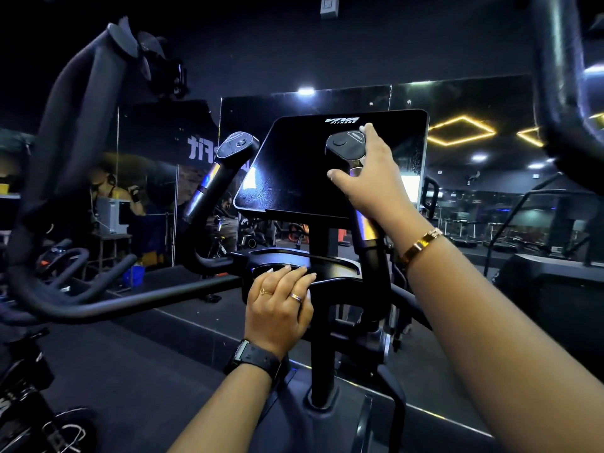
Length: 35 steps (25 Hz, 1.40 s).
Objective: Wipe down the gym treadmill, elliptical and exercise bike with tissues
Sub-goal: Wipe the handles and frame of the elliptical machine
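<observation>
A person stands at an elliptical (322,322) in a dimly lit gym, both arms reaching toward its dark screen (310,165). The right hand (372,178), a gold bracelet (420,245) at the wrist, is curled around the button-topped head of the right handle (344,142), thumb on the near side and fingers wrapped over the far side. A small white scrap showing at the fingertips appears to be a tissue (362,128), pressed against the handle, though most of it is hidden. The left hand (277,308), wearing two rings and a black watch (253,358), lies flat with fingers straight and together on the low crossbar (340,282) below the screen. The left handle (235,143) stands free, left of the screen. An exercise bike (62,256) sits farther left. A wall mirror (474,191) behind reflects ceiling lights and other machines.
</observation>
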Each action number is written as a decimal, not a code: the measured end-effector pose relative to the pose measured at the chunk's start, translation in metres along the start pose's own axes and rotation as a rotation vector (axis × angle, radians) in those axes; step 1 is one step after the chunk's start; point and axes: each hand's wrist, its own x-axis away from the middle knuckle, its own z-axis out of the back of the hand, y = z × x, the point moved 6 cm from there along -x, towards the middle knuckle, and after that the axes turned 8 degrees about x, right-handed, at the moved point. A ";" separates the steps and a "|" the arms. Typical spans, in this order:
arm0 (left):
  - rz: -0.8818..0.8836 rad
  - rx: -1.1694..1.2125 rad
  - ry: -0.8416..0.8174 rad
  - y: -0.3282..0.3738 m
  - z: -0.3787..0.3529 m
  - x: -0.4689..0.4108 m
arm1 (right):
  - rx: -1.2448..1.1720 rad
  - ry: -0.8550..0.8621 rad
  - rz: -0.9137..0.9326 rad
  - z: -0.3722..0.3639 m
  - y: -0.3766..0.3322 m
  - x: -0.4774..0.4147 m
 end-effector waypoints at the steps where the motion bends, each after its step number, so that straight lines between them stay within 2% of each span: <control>1: 0.002 -0.001 0.002 0.000 0.000 0.000 | 0.005 -0.044 -0.004 0.000 -0.001 -0.008; 5: 0.010 -0.013 0.020 -0.001 -0.001 0.000 | 0.180 -0.087 0.098 0.004 -0.011 -0.041; 9: 0.008 -0.016 0.006 0.000 -0.001 -0.002 | 0.529 -0.222 0.347 -0.003 -0.028 -0.057; 11: 0.000 -0.021 -0.006 0.000 0.000 -0.001 | 0.618 -0.252 0.451 -0.007 -0.035 -0.054; 18: 0.002 -0.021 -0.023 -0.001 0.000 -0.001 | 0.775 -0.167 0.707 -0.012 -0.039 -0.042; 23: -0.007 -0.001 -0.025 -0.001 0.003 -0.003 | 0.610 -0.029 0.737 -0.010 -0.042 -0.021; 26: -0.004 0.001 -0.030 0.000 0.003 -0.003 | 0.679 0.004 0.547 -0.001 -0.038 -0.032; 28: -0.002 -0.001 -0.026 0.000 0.004 -0.001 | 0.690 -0.057 0.351 0.009 -0.029 -0.049; 29: 0.001 0.000 -0.022 -0.001 0.004 -0.001 | 0.610 -0.112 0.243 0.011 -0.022 -0.054; 31: 0.015 -0.001 -0.018 -0.003 0.004 -0.004 | 0.244 -0.168 0.013 0.008 -0.005 -0.053; 33: 0.037 -0.008 -0.025 -0.002 0.003 -0.005 | -0.298 -0.128 -0.185 -0.006 0.010 -0.032; 34: 0.045 -0.011 -0.027 -0.001 0.002 -0.005 | -0.455 -0.087 -0.262 -0.013 0.017 -0.019; 35: 0.050 -0.010 -0.031 -0.001 0.002 -0.005 | -0.496 -0.050 -0.318 -0.016 0.021 -0.009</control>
